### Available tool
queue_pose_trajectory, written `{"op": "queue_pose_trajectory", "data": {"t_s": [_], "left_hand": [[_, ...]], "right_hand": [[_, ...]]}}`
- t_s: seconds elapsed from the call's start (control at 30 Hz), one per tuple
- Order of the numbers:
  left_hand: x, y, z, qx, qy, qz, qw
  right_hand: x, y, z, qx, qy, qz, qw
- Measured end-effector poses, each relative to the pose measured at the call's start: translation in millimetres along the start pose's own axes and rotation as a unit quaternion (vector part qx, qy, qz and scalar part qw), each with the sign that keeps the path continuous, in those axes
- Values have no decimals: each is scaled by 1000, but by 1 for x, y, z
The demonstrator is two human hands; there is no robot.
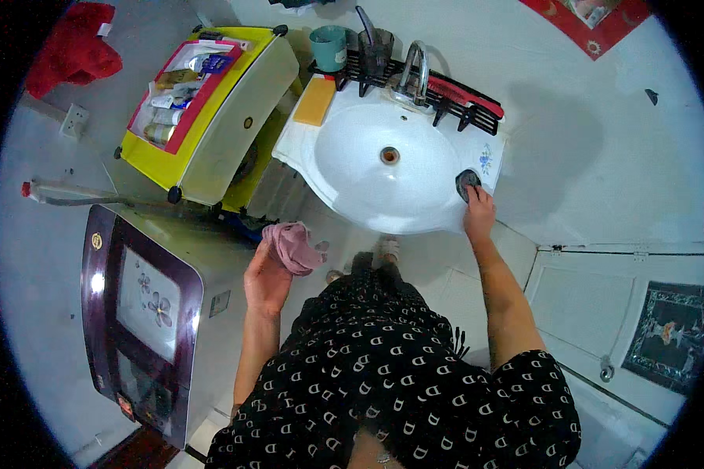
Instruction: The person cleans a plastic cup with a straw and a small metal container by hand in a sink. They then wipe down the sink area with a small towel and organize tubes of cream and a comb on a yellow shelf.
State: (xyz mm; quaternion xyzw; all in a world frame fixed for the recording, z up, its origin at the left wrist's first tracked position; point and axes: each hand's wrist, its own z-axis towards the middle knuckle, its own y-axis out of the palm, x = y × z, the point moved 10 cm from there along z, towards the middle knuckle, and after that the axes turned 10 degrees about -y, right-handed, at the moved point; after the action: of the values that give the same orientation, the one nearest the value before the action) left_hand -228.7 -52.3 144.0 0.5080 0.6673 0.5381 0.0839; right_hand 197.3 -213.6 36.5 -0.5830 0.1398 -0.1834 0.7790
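Note:
My left hand (pixel 270 278) holds a bunched pink cloth (pixel 296 247) in front of the white ceramic washbasin (pixel 387 199), below its left side. On the basin's right rim, the fingers of my right hand (pixel 479 214) grip a dark grey scrubbing pad (pixel 467 183), which rests against the ceramic. The chrome faucet (pixel 416 70) stands at the back of the basin, above the drain (pixel 389 155). A flat yellow-orange block (pixel 315 101) lies on the basin's left back corner.
A black rack (pixel 440 94) behind the basin bears a teal cup (pixel 328 48), a dark cup (pixel 376 50) and a red brush or comb (pixel 463 97). To the left stand a yellow-topped cart (pixel 196 94) with several tubes and a purple-fronted appliance (pixel 146 316). A white door (pixel 584 293) is at right.

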Motion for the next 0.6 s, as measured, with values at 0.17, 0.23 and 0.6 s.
{"op": "queue_pose_trajectory", "data": {"t_s": [0.17,0.23,0.6], "left_hand": [[4,-3,-6,13,9,-6,1000],[4,-8,-10,18,-2,-8,1000],[32,-16,-23,11,63,-48,997]], "right_hand": [[-111,-11,-18,-23,-73,64,995],[-148,0,-28,-9,-88,114,990],[-44,7,35,-54,-225,71,970]]}}
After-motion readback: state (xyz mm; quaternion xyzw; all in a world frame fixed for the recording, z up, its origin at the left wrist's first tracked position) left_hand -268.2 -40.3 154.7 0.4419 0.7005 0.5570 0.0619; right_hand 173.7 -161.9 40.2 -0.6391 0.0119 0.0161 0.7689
